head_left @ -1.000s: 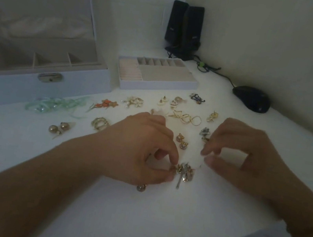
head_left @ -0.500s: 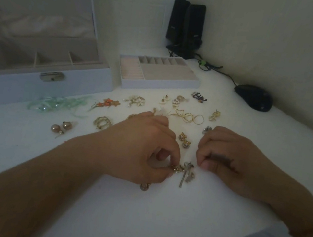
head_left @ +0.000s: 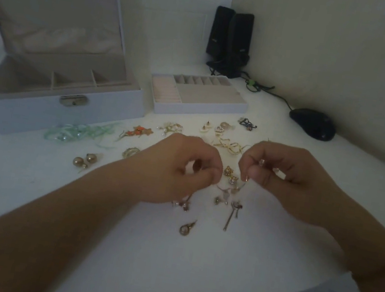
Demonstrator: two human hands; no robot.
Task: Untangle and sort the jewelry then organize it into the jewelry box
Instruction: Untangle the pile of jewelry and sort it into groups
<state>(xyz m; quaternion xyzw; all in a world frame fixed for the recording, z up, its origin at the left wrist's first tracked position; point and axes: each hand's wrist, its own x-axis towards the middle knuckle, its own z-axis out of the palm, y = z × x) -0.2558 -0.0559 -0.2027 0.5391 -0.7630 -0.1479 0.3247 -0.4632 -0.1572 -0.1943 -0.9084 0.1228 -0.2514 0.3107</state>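
Since half a second ago both hands have lifted off the table (head_left: 117, 255): the left hand (head_left: 182, 169) and right hand (head_left: 280, 178) each pinch an end of a small tangle of earrings (head_left: 228, 190) hanging between them. More loose earrings (head_left: 227, 146) lie at twelve o'clock. The open jewelry box (head_left: 40, 105) sits at ten o'clock, its tray (head_left: 200, 106) beside it, a mouse (head_left: 312, 124) at two.

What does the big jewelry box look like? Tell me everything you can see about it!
The jewelry box is pale lavender-grey and stands at the back left of the white table. Its lid is tipped up, open, with a beige lining. Inside, beige dividers split it into compartments that look empty. A small metal clasp sits on the front wall. A green ribbon-like piece lies right against its front.
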